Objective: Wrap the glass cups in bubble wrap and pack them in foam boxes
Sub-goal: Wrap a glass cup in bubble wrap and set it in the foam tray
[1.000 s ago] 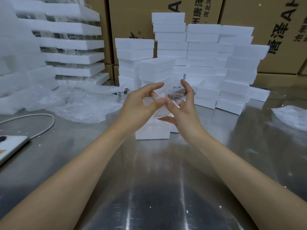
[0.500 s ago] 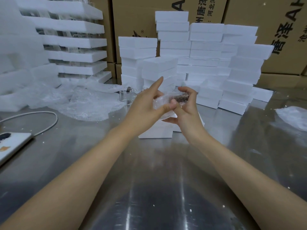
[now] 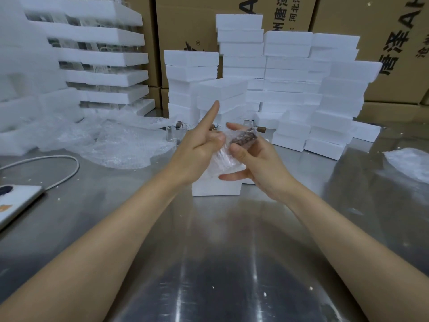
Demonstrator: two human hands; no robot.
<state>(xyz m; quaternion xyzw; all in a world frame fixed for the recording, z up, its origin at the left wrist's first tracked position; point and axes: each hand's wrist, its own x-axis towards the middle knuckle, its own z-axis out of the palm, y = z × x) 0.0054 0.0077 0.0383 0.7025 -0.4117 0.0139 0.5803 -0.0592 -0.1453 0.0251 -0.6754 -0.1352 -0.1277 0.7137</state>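
Both hands hold one glass cup (image 3: 234,147) with a brown cork lid, half covered in clear bubble wrap, above the steel table. My right hand (image 3: 257,163) grips it from the right, thumb on its front. My left hand (image 3: 197,154) pinches the wrap at the cup's left side, index finger pointing up. A white foam box (image 3: 216,185) sits on the table just below the hands. An unwrapped glass cup (image 3: 176,133) stands behind my left hand.
Loose bubble wrap (image 3: 111,140) lies at the left, more wrap (image 3: 411,161) at the right edge. Stacks of white foam boxes (image 3: 290,89) stand behind, in front of cardboard cartons (image 3: 394,43). A phone (image 3: 14,203) with a white cable (image 3: 58,173) lies at the near left.
The cup has turned in my hands and more wrap is folded round it. My left index finger has lifted straight up. Both hands sit slightly lower and nearer the foam box.
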